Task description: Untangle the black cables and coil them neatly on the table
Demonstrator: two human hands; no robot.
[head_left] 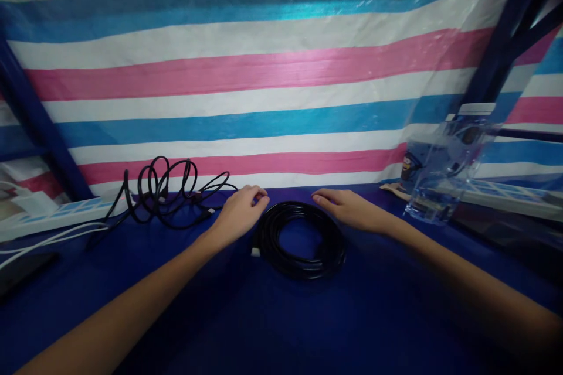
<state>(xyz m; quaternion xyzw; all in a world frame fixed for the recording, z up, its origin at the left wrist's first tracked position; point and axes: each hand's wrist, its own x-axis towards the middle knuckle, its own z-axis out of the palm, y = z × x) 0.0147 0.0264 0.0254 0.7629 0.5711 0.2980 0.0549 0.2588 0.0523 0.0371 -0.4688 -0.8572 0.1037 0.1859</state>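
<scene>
A thick coil of black cable (334, 241) lies flat on the dark blue tabletop (299, 328), with a pale connector end (255, 252) at its left edge. My left hand (243, 209) rests just past the coil's upper left side, fingers curled in and the thumb close to them; nothing shows in it. On the upper right side of the coil is my right hand (345, 206), its fingers bent together and pointing inward, also with nothing visible in the grip. Whether either hand touches the coil, I cannot tell.
Loosely looped black cables (176, 193) lie left of my left hand. Beyond them are a white power strip (65, 214) and white cords (57, 238). A clear plastic container (435, 193) stands at the right, near another power strip (510, 196). A striped sheet (264, 76) hangs behind.
</scene>
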